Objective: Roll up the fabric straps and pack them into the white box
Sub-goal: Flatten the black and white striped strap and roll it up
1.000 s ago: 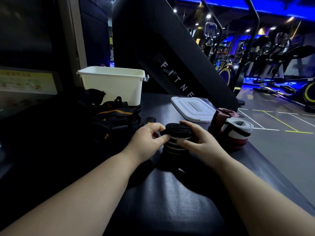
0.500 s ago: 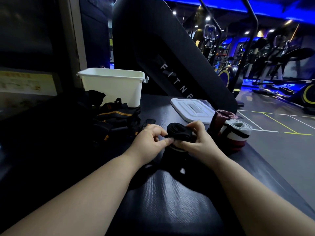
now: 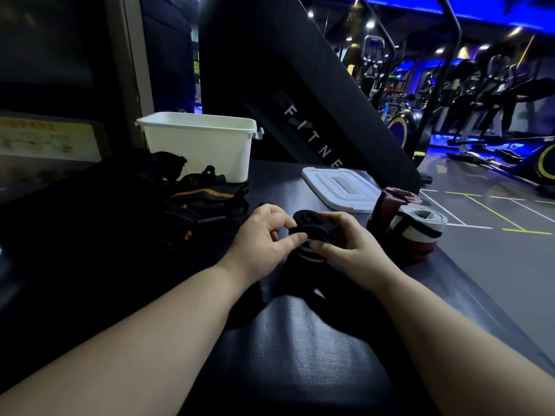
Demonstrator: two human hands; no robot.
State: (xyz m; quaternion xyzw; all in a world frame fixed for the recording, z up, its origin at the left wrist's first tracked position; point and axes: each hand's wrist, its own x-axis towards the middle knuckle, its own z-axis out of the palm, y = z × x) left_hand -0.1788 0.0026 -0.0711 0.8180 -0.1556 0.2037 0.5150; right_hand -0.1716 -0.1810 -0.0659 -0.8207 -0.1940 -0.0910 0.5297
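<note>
Black slanted machine panel [image 3: 300,85] behind; exercise bike [image 3: 404,135] far right.

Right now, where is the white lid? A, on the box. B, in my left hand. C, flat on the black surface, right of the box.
C: the lid lies flat on the black surface, right of the open box.

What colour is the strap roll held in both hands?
Black strap roll, with white stripes low on its side; the head view shows it.

The box [image 3: 207,148] stands behind the strap pile [image 3: 195,202], its lid [image 3: 339,187] to the right.
</note>
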